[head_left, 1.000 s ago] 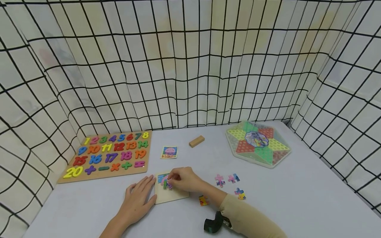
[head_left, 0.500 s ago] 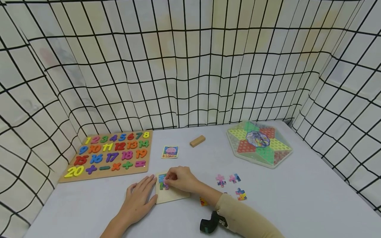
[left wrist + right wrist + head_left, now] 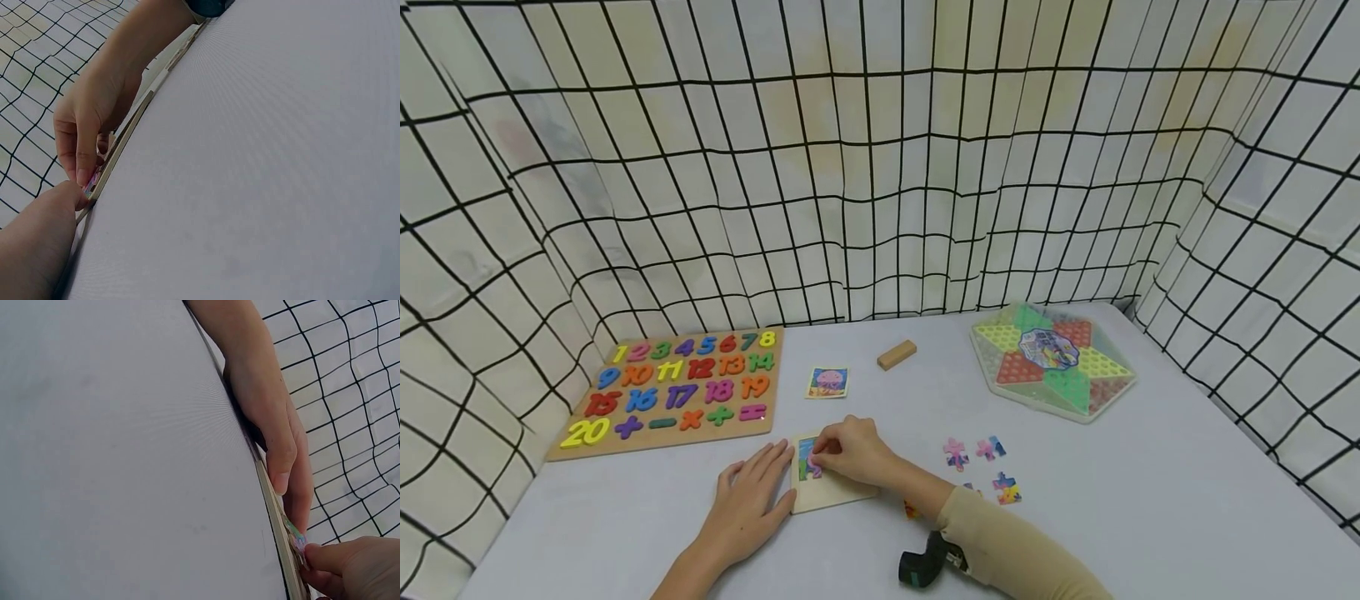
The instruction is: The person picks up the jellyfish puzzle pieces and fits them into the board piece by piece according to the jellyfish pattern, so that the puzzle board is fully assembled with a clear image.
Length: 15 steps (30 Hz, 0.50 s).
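A pale wooden puzzle board (image 3: 835, 498) lies on the white table, with blue-green and pink puzzle pieces (image 3: 805, 467) in its upper left part. My left hand (image 3: 751, 507) rests flat on the table, straight fingertips along the board's left edge. Over the board, my right hand (image 3: 853, 452) pinches a small pink puzzle piece (image 3: 300, 542) between thumb and fingers. The fingers cover most of that piece in the head view. From the left wrist view, the right hand (image 3: 94, 119) reaches down close to the left thumb (image 3: 72, 195).
Loose puzzle pieces (image 3: 956, 454) lie right of the board, some partly behind the right forearm. A picture card (image 3: 827, 383), wooden block (image 3: 897, 355), number board (image 3: 655, 417) and hexagonal game board (image 3: 1052, 362) stand farther back. Black wire mesh (image 3: 880, 200) surrounds the table.
My right hand has shifted slightly left across the board with the pinched puzzle piece, which now sits against the left-hand pieces. My left hand has stayed in place.
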### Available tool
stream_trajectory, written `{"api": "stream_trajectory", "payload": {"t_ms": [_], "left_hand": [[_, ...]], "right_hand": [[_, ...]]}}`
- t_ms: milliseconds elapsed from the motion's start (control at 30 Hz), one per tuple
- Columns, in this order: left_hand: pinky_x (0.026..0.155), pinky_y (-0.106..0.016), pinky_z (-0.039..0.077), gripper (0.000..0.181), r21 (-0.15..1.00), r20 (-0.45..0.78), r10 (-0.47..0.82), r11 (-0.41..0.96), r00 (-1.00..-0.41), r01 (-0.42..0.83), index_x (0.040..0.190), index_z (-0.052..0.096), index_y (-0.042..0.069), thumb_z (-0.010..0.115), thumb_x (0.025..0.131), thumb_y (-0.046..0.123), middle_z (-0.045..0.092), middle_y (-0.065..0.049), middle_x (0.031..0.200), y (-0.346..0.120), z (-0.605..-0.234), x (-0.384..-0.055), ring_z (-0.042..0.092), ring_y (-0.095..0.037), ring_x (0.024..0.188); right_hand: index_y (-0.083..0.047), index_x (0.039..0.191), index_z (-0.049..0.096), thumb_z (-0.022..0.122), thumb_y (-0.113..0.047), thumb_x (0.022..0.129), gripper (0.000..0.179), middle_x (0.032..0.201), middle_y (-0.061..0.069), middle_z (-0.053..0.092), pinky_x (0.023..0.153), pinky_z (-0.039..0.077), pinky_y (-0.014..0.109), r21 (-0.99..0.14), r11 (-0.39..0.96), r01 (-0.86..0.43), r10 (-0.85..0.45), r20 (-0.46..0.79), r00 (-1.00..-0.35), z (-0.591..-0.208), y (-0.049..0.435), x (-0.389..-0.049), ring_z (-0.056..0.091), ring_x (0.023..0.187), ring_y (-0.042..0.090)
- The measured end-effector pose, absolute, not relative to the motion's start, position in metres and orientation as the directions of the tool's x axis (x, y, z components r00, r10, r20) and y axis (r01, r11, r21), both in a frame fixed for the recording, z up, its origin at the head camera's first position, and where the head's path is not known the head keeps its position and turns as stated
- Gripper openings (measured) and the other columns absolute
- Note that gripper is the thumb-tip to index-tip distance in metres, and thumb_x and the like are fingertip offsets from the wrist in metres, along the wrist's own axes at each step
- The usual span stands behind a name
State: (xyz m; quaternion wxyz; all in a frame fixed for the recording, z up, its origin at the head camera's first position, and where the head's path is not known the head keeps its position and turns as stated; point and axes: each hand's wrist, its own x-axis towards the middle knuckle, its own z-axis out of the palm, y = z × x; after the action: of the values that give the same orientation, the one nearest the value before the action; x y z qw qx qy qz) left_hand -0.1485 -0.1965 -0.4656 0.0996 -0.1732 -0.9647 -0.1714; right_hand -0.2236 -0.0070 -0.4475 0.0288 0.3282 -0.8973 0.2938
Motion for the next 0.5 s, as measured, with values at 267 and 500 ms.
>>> {"api": "stream_trajectory", "payload": {"t_ms": [267,500], "left_hand": [[0.096,-0.056,0.017,0.057,0.291,0.244,0.296,0.886,-0.924,0.361,0.135,0.044,0.005,0.058,0.087,0.031,0.040,-0.011,0.141,-0.1957,-0.4663,-0.1494,0.031,-0.028,0.130],[0.096,-0.056,0.017,0.056,0.285,0.253,0.297,0.887,-0.921,0.365,0.134,0.045,0.004,0.059,0.087,0.031,0.040,-0.011,0.140,-0.1957,-0.4659,-0.1493,0.031,-0.029,0.130]], "right_hand": [[-0.020,0.084,0.072,0.067,-0.028,0.083,0.010,0.061,-0.019,0.052,0.064,0.028,0.022,-0.438,0.630,-0.642,-0.592,0.265,-0.761,-0.4480,-0.0076,-0.2223,0.038,0.063,0.000],[-0.021,0.082,0.072,0.068,-0.026,0.083,0.007,0.065,-0.018,0.054,0.064,0.027,0.024,-0.446,0.622,-0.644,-0.598,0.260,-0.758,-0.4479,-0.0078,-0.2214,0.038,0.066,0.000]]}}
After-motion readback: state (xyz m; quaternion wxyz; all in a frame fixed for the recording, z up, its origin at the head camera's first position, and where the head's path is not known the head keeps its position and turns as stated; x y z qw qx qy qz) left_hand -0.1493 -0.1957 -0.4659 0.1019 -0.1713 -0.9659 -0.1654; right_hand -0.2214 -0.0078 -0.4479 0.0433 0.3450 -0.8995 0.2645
